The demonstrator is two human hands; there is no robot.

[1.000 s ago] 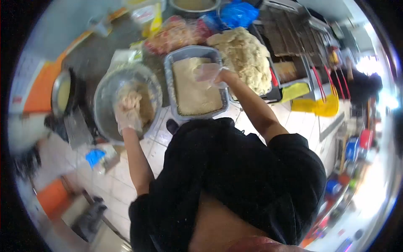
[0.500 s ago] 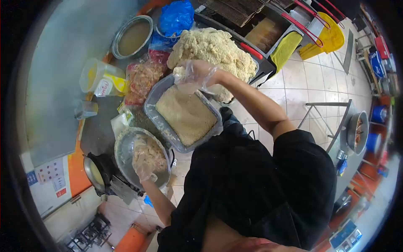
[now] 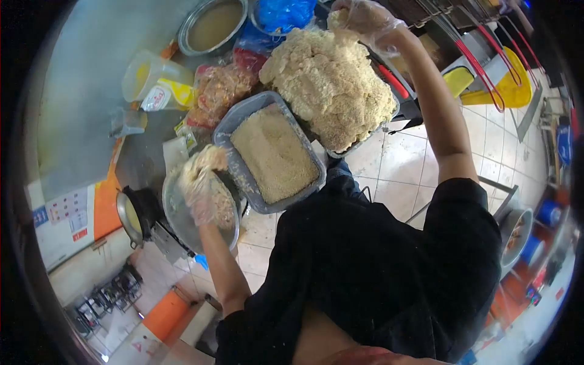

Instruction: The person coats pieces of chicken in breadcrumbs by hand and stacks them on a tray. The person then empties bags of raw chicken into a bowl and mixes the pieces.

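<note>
Fingers [image 3: 360,22] grip limp, pasty food [image 3: 207,162] (left hand [image 3: 202,198]) and a crumbly lump [image 3: 337,19] (right hand [image 3: 376,25]).

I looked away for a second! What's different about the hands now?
The right hand went from over the crumb tub to the far edge of the crumbly pile. The left hand lifted a pale piece up from inside the bowl. Tub, bowl and pile stayed put.

So we've got one grey tub [image 3: 238,170], one breaded heap [image 3: 331,79], one mixing bowl [image 3: 178,214] near left, plus one big jug [image 3: 137,78] and one small jug [image 3: 129,124] far left.
</note>
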